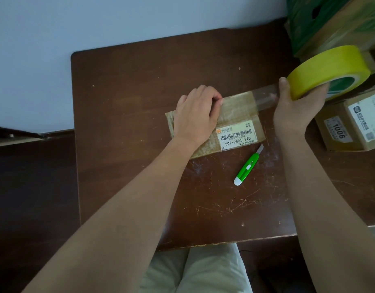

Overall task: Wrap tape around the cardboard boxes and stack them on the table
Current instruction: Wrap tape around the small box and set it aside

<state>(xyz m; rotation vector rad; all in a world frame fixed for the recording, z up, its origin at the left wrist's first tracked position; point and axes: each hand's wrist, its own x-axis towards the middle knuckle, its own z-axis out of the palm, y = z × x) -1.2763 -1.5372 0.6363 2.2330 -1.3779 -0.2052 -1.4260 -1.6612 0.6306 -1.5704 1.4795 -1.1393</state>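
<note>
Head view, looking down on the dark brown scratched wooden table (pixel 140 102). I see the flat brown cardboard box with a white barcode shipping label (pixel 235 121) lying near the table's middle, slightly skewed. My left hand (pixel 196 115) reaches in from the lower left with the forearm extended; its palm lies on the box's left half, fingers curled down at the far edge, the fingertips pinching or pressing the tape's end there, which of the two I cannot tell. My right hand (pixel 296 111) is raised at the box's right side, wrist bent, thumb up along the side of the large yellow roll of clear packing tape (pixel 330 72), fingers gripping it from below. A clear strip of tape (pixel 264 98) runs taut from the roll to the box's far edge. A green and white utility knife (pixel 246 168) lies on the table just near of the box, blade out. Taped cartons (pixel 351 121) stand at the right edge.
</note>
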